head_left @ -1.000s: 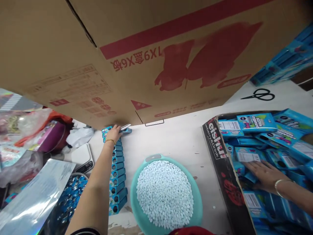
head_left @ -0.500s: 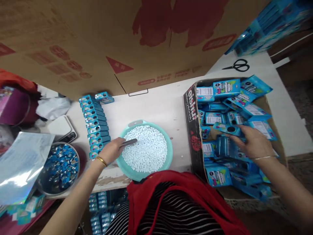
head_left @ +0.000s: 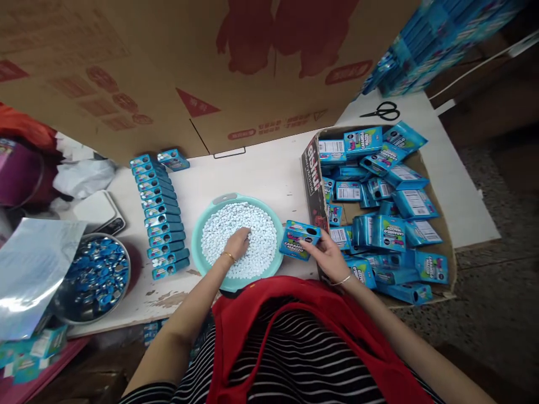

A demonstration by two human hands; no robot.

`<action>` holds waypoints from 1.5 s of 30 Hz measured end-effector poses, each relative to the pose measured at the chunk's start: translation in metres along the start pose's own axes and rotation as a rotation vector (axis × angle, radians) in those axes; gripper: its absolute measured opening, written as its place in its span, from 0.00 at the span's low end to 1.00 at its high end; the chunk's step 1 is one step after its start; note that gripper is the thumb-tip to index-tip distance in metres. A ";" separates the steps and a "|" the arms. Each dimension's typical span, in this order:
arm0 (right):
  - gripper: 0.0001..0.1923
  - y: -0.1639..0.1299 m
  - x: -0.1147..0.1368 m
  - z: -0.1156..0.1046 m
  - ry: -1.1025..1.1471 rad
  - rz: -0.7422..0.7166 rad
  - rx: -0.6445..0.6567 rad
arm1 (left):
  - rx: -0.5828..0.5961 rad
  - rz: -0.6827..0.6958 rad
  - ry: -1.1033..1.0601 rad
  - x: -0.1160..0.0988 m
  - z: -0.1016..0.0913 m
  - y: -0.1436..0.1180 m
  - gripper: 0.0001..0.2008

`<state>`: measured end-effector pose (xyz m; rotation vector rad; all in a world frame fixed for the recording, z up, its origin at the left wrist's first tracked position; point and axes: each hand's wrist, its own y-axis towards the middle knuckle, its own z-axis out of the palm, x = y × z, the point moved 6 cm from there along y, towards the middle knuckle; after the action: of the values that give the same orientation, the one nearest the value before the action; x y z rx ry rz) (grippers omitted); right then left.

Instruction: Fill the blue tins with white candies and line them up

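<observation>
My left hand (head_left: 237, 244) is closed and dips into the small white candies (head_left: 223, 227) in a mint-green basin (head_left: 197, 247). It grips a metal scoop, nearly all of it hidden by the fingers and the candies. To the right of the basin, my right hand (head_left: 330, 257) holds a small blue candy box (head_left: 298, 240), its printed front facing me and a dark round hole in its top. The box is close to the basin's right rim.
At right, a cardboard tray (head_left: 314, 185) holds many loose blue boxes. A row of blue boxes (head_left: 162, 219) stands left of the basin. Further left are a metal bowl (head_left: 122, 292) of blue caps and a white scale (head_left: 95, 210). Black scissors (head_left: 383, 111) lie behind the tray.
My right hand has lifted a blue box out of the tray and brought it left, beside the basin. My left hand has moved right and down into the candies with the scoop.
</observation>
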<state>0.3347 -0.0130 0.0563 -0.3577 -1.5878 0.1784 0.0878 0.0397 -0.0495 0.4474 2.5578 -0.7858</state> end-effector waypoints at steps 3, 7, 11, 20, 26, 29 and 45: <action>0.20 -0.001 0.001 0.002 -0.174 -0.114 0.047 | -0.013 0.031 -0.094 -0.005 -0.002 0.002 0.15; 0.20 0.003 0.013 -0.002 -0.482 -0.316 0.007 | -0.039 0.080 -0.174 -0.009 -0.033 -0.020 0.13; 0.17 0.008 0.026 0.011 -0.659 -0.461 0.074 | -0.104 0.193 -0.215 -0.029 -0.089 -0.055 0.12; 0.19 0.012 0.032 0.059 -0.754 -0.629 0.203 | 0.045 0.282 0.206 -0.104 -0.158 -0.080 0.09; 0.19 0.007 0.024 0.070 -0.726 -0.664 0.239 | 0.169 0.100 0.601 -0.146 -0.168 -0.089 0.10; 0.19 0.005 0.019 0.072 -0.706 -0.684 0.242 | 0.150 0.161 0.680 -0.164 -0.170 -0.096 0.12; 0.16 0.020 0.018 0.032 -0.541 -0.542 0.076 | 0.208 -0.187 0.402 0.037 -0.048 -0.072 0.13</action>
<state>0.3055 0.0154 0.0652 0.2090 -2.1434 -0.0944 0.0115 0.0180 0.0015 0.4749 2.9328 -1.1360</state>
